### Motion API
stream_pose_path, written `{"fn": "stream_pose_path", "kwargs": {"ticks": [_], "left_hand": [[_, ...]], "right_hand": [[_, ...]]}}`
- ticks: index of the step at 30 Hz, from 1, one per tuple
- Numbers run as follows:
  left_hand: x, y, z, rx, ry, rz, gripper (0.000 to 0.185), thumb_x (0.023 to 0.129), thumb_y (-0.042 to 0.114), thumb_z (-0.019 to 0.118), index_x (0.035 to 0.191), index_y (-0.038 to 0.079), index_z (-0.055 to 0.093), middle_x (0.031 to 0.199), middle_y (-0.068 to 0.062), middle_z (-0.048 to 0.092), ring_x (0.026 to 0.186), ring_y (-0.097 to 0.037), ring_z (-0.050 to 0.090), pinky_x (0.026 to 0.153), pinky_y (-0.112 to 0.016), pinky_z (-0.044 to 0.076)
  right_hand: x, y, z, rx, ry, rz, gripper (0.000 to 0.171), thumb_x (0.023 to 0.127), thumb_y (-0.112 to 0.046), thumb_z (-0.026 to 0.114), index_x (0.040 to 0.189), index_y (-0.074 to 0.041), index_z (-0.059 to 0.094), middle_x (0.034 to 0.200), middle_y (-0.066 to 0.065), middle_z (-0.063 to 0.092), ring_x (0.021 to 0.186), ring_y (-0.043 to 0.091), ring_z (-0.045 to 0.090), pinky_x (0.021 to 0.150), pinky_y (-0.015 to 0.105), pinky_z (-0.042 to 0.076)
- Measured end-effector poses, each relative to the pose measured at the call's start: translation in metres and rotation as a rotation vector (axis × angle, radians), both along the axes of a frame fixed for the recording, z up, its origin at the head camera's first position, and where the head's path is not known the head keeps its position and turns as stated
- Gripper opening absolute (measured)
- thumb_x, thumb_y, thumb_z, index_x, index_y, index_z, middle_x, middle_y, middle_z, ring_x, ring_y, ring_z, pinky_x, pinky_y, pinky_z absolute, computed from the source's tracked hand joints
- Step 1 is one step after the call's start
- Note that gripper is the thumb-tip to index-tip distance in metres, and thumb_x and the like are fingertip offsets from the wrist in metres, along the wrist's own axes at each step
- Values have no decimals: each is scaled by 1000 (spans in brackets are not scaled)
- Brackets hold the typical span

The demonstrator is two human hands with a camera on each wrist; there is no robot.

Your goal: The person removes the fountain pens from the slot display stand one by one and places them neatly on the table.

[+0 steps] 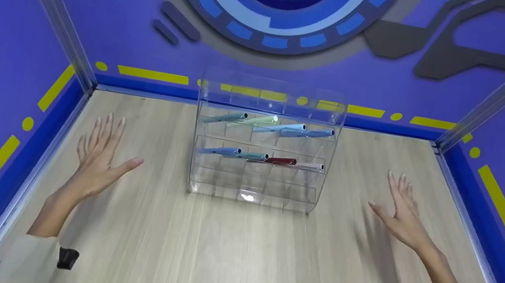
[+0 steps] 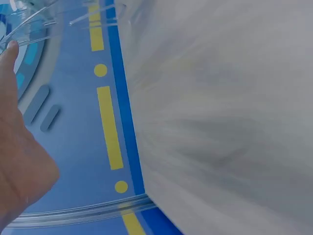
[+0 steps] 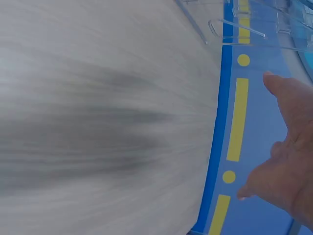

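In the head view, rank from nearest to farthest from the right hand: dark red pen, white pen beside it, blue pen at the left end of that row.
Measured from the right hand:
1. white pen, right end of the middle row.
2. dark red pen, next slot leftward.
3. blue pen, left end of the row.

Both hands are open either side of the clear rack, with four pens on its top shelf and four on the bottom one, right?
Not quite. The lower four pens lie on the middle shelf; the bottom shelf holds none, as the head view shows. The rest stands: left hand and right hand open either side of the rack, four pens on top.
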State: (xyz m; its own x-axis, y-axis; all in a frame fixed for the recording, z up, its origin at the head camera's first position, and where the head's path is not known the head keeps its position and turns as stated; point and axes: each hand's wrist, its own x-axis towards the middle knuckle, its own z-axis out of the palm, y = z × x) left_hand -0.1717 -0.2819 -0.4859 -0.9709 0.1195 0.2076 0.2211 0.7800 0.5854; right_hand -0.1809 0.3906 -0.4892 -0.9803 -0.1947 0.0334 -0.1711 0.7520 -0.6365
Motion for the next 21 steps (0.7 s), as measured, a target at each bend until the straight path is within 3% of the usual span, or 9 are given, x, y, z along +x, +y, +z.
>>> {"fn": "stream_pose_path", "kwargs": {"ticks": [3, 8, 16, 21], "left_hand": [[3, 3, -1, 122, -77, -5, 105, 93, 45, 69, 165, 26, -5, 173, -11, -11, 159, -38, -17, 120, -70, -17], [5, 8, -4, 226, -179, -14, 110, 91, 44, 72, 164, 32, -9, 174, -13, -7, 159, -41, -13, 121, -71, -14], [2, 25, -14, 192, -231, -19, 108, 87, 46, 77, 166, 28, 5, 172, -21, 7, 156, -51, -1, 118, -77, -2], [-2, 39, -24, 270, -274, -59, 101, 91, 42, 74, 166, 26, 8, 172, -14, 14, 157, -49, 1, 115, -82, 1]], "right_hand": [[-2, -6, 1, -56, -35, 23, 92, 102, -28, 63, 166, -19, -2, 169, 25, -13, 153, 52, -16, 116, 81, -7], [0, -17, 1, -120, -83, 39, 96, 102, -26, 64, 165, -25, -7, 172, 21, -7, 155, 53, -4, 115, 83, 10], [6, -30, -3, -233, -73, 91, 90, 103, -15, 61, 165, -17, -5, 170, 25, 3, 154, 54, 9, 115, 81, 15], [9, -42, -10, -261, -61, 96, 82, 104, -13, 59, 165, -10, 5, 167, 29, 20, 150, 52, 28, 120, 63, 29]]}}
